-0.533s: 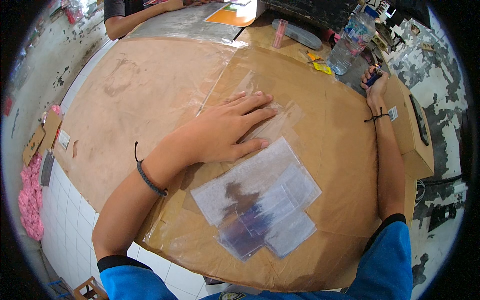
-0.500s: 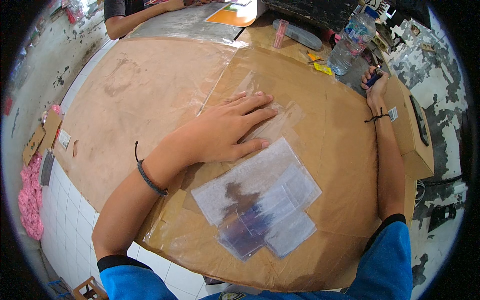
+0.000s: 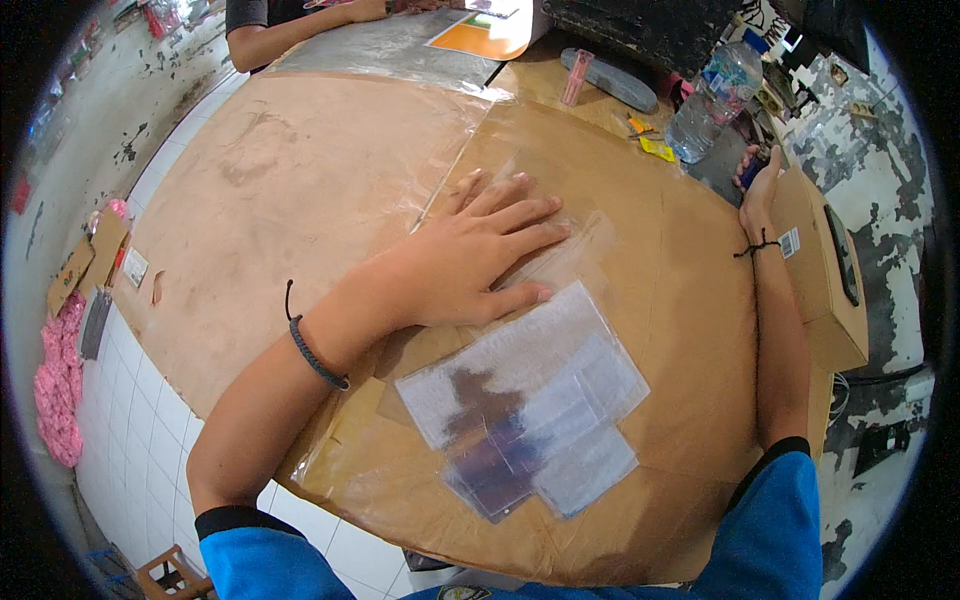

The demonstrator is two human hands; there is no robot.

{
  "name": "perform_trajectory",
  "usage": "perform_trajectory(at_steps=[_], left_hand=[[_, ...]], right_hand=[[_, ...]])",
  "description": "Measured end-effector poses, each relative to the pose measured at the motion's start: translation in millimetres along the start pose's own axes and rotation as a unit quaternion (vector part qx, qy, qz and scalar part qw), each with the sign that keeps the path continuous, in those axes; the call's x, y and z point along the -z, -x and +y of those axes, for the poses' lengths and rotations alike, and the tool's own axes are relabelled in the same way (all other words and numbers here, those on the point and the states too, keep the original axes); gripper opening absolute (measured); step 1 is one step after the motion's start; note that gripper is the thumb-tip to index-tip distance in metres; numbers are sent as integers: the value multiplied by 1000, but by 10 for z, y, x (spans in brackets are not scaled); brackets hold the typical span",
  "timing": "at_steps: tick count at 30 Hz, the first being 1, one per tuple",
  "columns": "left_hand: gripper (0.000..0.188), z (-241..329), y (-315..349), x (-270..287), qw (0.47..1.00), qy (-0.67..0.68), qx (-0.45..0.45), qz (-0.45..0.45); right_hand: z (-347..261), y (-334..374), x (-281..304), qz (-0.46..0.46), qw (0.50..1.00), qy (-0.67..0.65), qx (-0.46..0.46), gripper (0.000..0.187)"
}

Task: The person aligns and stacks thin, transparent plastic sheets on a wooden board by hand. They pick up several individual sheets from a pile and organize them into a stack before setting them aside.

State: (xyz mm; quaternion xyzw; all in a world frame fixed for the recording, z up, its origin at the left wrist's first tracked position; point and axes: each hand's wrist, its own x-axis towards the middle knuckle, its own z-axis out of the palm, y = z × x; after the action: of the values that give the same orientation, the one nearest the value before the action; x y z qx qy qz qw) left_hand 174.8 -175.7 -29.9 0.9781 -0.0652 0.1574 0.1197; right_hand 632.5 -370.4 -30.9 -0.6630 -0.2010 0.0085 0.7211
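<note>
Brown paper-wrapped parcel [image 3: 650,330], glossy with clear tape and bearing a patch of overlapping clear label pouches [image 3: 530,410], lies flat on the counter [image 3: 250,200]. Left hand [image 3: 470,260] presses it, fingers spread, its grip open. Right hand [image 3: 760,185], at the parcel's far right edge, closes its grip on a small dark object [image 3: 752,170].

Blue sleeves pushed above the elbows, dark braided band on left wrist [image 3: 318,356], thin black cord — perhaps a bracelet — on right wrist [image 3: 757,246]
</note>
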Motion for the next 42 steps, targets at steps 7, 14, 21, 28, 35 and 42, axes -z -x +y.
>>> perform_trajectory(at_steps=[7, 14, 21, 28, 35, 42], left_hand=[[56, 32, -34, 12, 1000, -3, 1, 1], [52, -71, 8, 3, 999, 31, -9, -2], [42, -164, -1, -10, 998, 65, -23, 17], [32, -191, -71, -2, 992, 116, -39, 36], [37, -216, -5, 21, 987, 156, 25, 27], [63, -288, 29, -72, 993, 59, 86, 59]], right_hand=[[370, -344, 239, 136, 869, 449, 156, 78], [259, -158, 121, 40, 875, 466, 122, 70], [216, -134, 65, 131, 890, 373, 229, 41], [-167, 296, -230, 99, 883, 189, 418, 27], [-608, 1874, -1264, -469, 729, 265, 421, 58], [-812, 2012, -1275, -552, 666, 324, 383, 73]])
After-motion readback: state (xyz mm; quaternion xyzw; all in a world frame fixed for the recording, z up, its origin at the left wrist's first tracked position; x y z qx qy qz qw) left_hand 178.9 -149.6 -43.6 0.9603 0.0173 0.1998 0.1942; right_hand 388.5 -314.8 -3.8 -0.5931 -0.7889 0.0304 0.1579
